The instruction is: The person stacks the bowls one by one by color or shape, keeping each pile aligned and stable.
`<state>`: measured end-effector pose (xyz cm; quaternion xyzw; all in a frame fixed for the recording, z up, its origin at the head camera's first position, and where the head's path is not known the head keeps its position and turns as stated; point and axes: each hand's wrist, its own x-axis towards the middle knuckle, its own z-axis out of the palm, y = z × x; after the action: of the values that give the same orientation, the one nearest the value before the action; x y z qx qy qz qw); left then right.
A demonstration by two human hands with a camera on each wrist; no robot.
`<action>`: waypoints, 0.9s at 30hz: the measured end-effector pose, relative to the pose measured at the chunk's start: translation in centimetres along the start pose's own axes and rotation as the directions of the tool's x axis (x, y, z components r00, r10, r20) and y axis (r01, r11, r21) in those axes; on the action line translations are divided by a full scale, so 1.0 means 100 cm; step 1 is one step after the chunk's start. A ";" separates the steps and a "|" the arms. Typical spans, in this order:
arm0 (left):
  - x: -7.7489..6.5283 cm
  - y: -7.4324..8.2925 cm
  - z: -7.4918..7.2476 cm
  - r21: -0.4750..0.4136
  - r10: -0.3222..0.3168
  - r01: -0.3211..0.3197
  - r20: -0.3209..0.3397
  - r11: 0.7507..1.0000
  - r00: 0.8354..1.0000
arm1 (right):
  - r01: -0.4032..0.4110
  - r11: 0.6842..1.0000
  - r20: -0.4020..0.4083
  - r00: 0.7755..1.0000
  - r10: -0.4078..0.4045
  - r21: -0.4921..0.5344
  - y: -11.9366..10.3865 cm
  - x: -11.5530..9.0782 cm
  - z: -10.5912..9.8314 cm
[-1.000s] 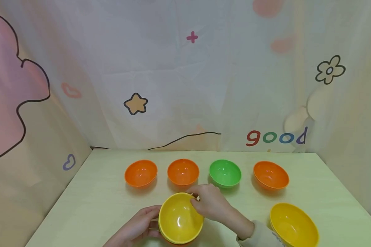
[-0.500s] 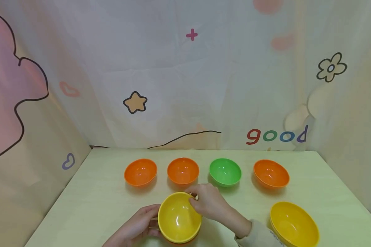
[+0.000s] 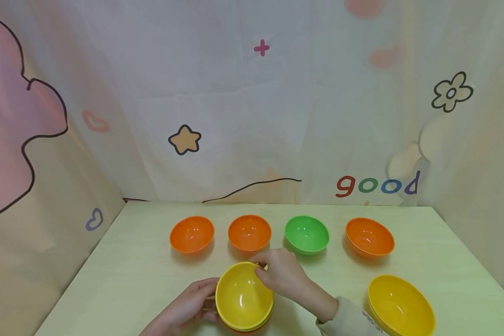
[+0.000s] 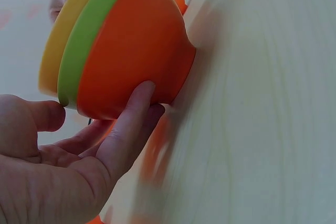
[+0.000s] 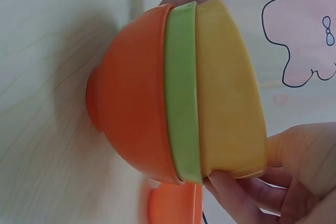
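Note:
Three nested bowls stand near the front of the table: an orange bowl [image 5: 134,98] at the bottom, a green bowl [image 5: 182,93] in it, and a yellow bowl [image 3: 243,296] on top. My left hand [image 3: 195,301] holds the stack from the left. Its fingers lie along the orange bowl's side, and its thumb is at the green rim in the left wrist view. At the far right of the rim, my right hand [image 3: 283,273] pinches the yellow bowl. Seen from the right wrist, the yellow bowl sits tilted, standing higher out of the green one nearest that hand.
Behind the stack runs a row of bowls: an orange bowl [image 3: 192,235], a second orange bowl [image 3: 249,233], a green bowl [image 3: 306,234] and a third orange bowl [image 3: 369,237]. Yellow bowls [image 3: 401,303] sit nested at the front right. A printed cloth [image 3: 235,102] hangs behind the table [image 3: 130,280].
Both hands keep their hold with hardly any movement. Slightly more of the rims under the top yellow bowl shows at its lower right.

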<state>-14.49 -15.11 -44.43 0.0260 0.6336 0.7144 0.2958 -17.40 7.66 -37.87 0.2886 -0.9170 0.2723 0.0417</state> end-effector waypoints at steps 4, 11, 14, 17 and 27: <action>0.002 0.001 0.000 0.013 -0.003 0.003 -0.003 1.000 1.000 | -0.012 1.000 0.012 1.000 0.012 0.002 0.000 0.001 -0.001; 0.001 0.001 0.001 0.020 -0.038 0.038 -0.023 0.999 0.999 | -0.018 1.000 0.031 0.999 0.018 0.003 0.002 0.001 0.001; 0.000 0.001 0.001 0.017 -0.031 0.031 -0.024 0.999 0.999 | -0.026 1.000 0.036 0.999 0.026 0.012 0.002 0.001 0.002; 0.000 0.000 0.001 0.019 -0.021 0.022 -0.026 1.000 0.999 | -0.040 0.999 0.041 0.998 0.040 0.012 0.003 0.000 0.004; 0.000 0.001 0.001 0.027 -0.029 0.030 -0.026 0.999 0.999 | -0.086 0.995 0.045 0.996 0.083 0.048 0.004 0.001 0.004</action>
<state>-14.51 -15.02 -44.35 0.0115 0.6474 0.7016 0.2976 -17.64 7.69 -38.39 0.2563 -0.9219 0.2906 0.0033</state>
